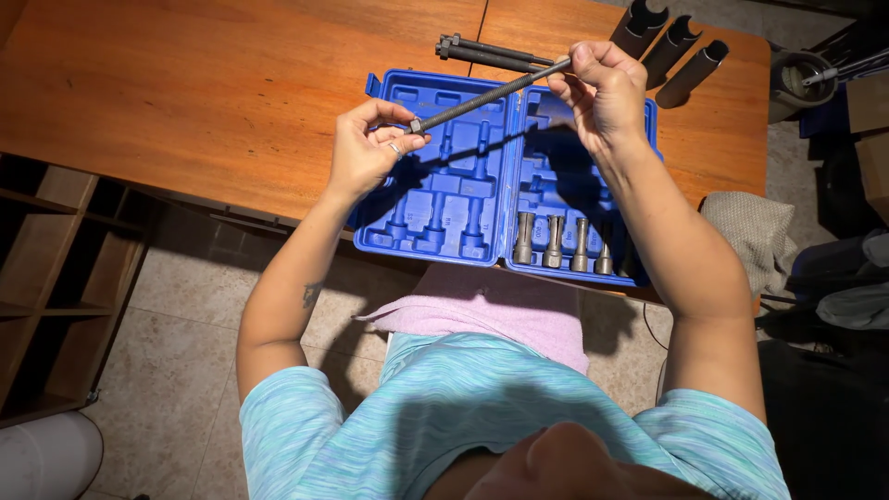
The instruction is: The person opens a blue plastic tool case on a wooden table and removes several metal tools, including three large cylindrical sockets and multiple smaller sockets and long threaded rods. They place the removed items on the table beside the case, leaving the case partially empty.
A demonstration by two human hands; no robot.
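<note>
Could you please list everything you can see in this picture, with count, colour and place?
threaded rod: one, dark grey, held above the open case between both hands
tool case: one, blue, open on the table's near edge
sockets: four, grey, upright in the case's right half
long bolts: two, black, on the table behind the case
tubes: three, dark grey, at the table's far right
table: one, reddish-brown wood
cloth: one, pink, on the person's lap
shelf unit: one, brown wood, on the floor beside the table
left hand: pinches the rod's near end
right hand: grips the rod's far end
</note>
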